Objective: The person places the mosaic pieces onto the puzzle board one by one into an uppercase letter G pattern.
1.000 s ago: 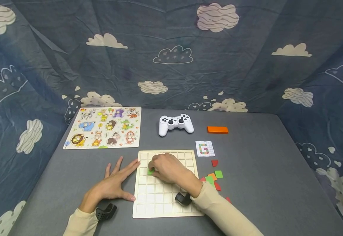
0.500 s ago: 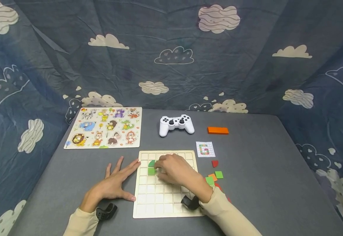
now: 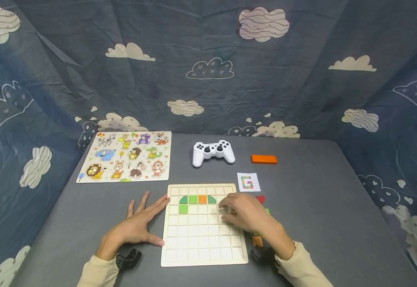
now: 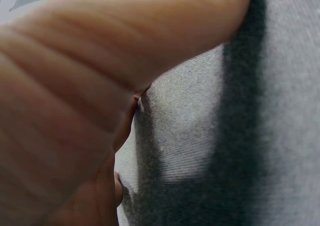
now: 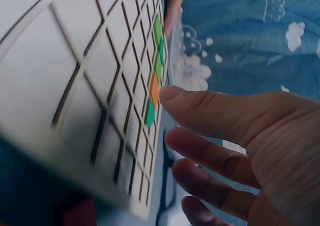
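Observation:
A wooden grid board (image 3: 194, 253) lies on the grey table. In its upper rows sit a light green square tile (image 3: 192, 199), an orange square tile (image 3: 202, 199) and a dark green quarter-round tile (image 3: 211, 199). Another dark green quarter-round (image 3: 183, 200) is at the row's left end, above a second light green square (image 3: 183, 209). My left hand (image 3: 138, 225) is spread flat, its index fingertip and thumb at the board's left edge. Over the board's right side hovers my right hand (image 3: 245, 211), fingers loosely bent, holding nothing in the right wrist view.
Loose tiles, among them a red one (image 3: 260, 199) and an orange one (image 3: 257, 241), lie right of the board, partly hidden by my right arm. Behind are a pattern card (image 3: 249, 182), a white game controller (image 3: 213, 152), an orange block (image 3: 263, 159) and an animal puzzle (image 3: 124, 156).
My right hand has moved right, off the green tiles at the board's upper left and towards its right edge, uncovering the row of tiles. The left hand has stayed in place.

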Motion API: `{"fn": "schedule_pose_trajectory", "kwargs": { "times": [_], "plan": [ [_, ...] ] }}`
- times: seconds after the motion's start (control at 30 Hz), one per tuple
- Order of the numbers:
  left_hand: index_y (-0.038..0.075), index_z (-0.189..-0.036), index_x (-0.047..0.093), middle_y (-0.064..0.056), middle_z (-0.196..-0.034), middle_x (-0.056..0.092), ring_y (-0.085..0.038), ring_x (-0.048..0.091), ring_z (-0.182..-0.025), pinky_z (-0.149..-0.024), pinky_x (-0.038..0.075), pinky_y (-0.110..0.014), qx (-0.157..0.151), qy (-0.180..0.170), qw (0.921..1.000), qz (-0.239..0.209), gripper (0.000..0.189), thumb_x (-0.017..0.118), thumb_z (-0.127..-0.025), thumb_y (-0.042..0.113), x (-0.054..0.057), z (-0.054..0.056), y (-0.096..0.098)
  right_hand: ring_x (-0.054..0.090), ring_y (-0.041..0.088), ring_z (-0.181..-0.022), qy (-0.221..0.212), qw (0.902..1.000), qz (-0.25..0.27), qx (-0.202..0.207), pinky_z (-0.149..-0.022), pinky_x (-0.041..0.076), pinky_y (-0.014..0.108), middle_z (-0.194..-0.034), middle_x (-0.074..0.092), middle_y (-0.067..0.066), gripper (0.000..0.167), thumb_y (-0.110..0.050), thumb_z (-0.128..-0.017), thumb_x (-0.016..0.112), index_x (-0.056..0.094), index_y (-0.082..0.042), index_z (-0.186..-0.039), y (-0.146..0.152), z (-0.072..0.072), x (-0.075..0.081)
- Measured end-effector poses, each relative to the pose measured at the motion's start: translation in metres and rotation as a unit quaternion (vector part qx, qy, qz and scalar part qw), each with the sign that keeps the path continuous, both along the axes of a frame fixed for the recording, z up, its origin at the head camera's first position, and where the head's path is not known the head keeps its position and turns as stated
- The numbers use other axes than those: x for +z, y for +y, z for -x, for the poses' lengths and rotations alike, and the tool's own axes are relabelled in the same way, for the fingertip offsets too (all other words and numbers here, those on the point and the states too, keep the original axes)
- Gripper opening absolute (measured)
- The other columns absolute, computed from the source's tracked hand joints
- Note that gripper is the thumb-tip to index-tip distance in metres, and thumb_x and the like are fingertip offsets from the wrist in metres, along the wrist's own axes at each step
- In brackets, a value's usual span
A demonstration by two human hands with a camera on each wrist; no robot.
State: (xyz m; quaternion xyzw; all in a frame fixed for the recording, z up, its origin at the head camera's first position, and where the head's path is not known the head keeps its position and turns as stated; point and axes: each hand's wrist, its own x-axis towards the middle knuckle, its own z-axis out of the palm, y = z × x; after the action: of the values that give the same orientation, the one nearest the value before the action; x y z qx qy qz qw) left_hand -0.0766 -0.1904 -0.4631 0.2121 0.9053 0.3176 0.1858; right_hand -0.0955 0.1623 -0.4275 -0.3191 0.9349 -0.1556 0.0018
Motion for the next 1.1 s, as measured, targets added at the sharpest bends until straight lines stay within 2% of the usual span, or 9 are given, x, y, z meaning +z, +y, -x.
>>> {"fn": "schedule_pose_trajectory", "kwargs": {
  "times": [0.17,0.27,0.57,0.83,1.1],
  "plan": [
    [0.021,-0.161,0.024,-0.006,-0.169,0.017,-0.051,-0.016,-0.150,-0.106,-0.020,-0.075,-0.004,0.000,1.0000,-0.003,0.122,0.089,-0.062,0.053,-0.002,-0.001,0.000,0.059,0.007,-0.077,-0.025,0.9988,-0.017,-0.038,-0.068,0.049,0.026,-0.100,0.073,-0.007,0.028,-0.025,-0.082,0.083,0.076,-0.017,-0.107,0.024,-0.005,0.001],
    [0.021,-0.161,0.025,-0.006,-0.169,0.018,-0.051,-0.016,-0.150,-0.107,-0.019,-0.075,-0.005,0.003,1.0000,-0.004,0.123,0.089,-0.062,0.054,-0.003,-0.002,0.001,0.057,0.007,-0.077,-0.046,0.9976,-0.016,-0.048,-0.066,0.048,0.026,-0.100,0.073,-0.007,0.029,-0.022,-0.082,0.084,0.075,-0.017,-0.109,0.040,-0.006,-0.001],
    [0.021,-0.161,0.025,-0.005,-0.169,0.018,-0.050,-0.015,-0.150,-0.107,-0.019,-0.076,-0.004,0.007,1.0000,-0.001,0.122,0.089,-0.062,0.054,-0.002,0.000,0.001,0.057,0.006,-0.075,-0.088,0.9943,0.047,-0.038,-0.066,0.049,0.023,-0.102,0.073,-0.005,0.028,-0.017,-0.083,0.082,0.075,-0.015,-0.110,0.082,-0.005,-0.007],
    [0.020,-0.161,0.025,-0.005,-0.168,0.018,-0.050,-0.015,-0.150,-0.107,-0.019,-0.075,0.004,0.004,1.0000,-0.003,0.123,0.090,-0.062,0.052,-0.003,0.000,0.001,0.054,0.008,-0.071,-0.133,0.9886,0.061,-0.035,-0.063,0.044,0.021,-0.089,0.067,-0.005,0.025,-0.012,-0.082,0.082,0.075,-0.013,-0.107,0.100,0.003,-0.008],
    [0.020,-0.161,0.026,-0.006,-0.168,0.018,-0.050,-0.016,-0.150,-0.107,-0.020,-0.075,0.005,0.000,1.0000,-0.002,0.122,0.090,-0.062,0.051,0.000,0.000,0.002,0.054,0.008,-0.072,-0.131,0.9898,0.054,-0.016,-0.063,0.043,0.021,-0.085,0.065,-0.007,0.024,-0.012,-0.082,0.083,0.074,-0.014,-0.105,0.108,0.008,-0.012]
  ]
}}
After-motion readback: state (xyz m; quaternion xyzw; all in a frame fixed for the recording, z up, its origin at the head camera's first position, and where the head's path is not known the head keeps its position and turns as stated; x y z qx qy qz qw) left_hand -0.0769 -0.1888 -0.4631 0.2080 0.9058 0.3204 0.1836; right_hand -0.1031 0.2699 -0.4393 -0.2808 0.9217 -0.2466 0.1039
